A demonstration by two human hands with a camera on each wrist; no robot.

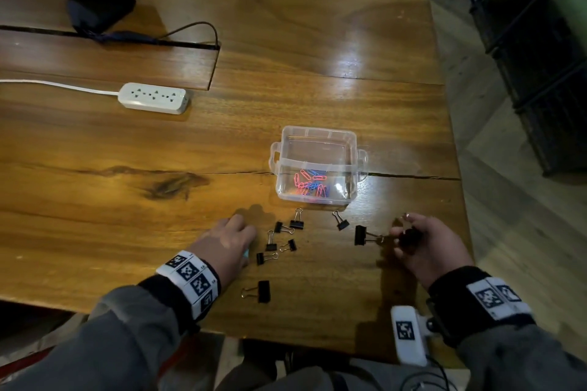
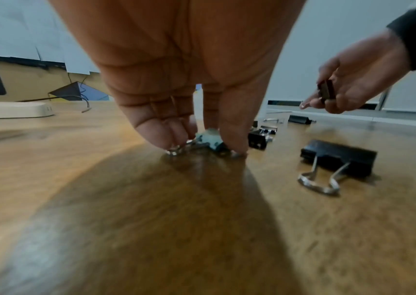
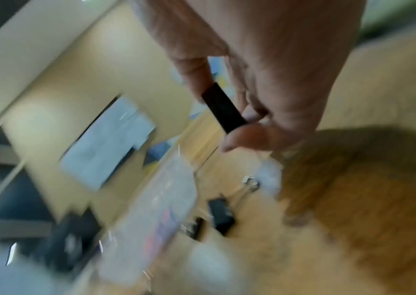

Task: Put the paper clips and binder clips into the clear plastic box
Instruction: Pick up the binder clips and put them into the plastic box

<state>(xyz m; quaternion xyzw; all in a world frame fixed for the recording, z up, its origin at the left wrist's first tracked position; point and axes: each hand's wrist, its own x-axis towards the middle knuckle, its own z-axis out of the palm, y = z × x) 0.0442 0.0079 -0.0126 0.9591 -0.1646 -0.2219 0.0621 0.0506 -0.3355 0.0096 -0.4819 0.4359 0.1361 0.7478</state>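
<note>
The clear plastic box [image 1: 347, 149] stands open on the wooden table, with several pink and blue paper clips [image 1: 309, 186] inside. Several black binder clips [image 1: 297, 223] lie scattered in front of it. My left hand [image 1: 247, 247] is down on the table; its thumb and fingers pinch a small teal binder clip [image 2: 209, 139] that still lies on the wood. My right hand [image 1: 400, 235] hovers at the right and grips a black binder clip [image 3: 223, 107] in its curled fingers. Another black clip [image 1: 360, 235] lies just left of its fingertips. A larger one [image 1: 263, 291] lies near the front edge.
A white power strip [image 1: 154, 98] with its cord lies at the left. A monitor stand [image 1: 98, 6] and a dark cable are at the far left. The table's right edge [image 1: 457, 149] runs close to the box and my right hand.
</note>
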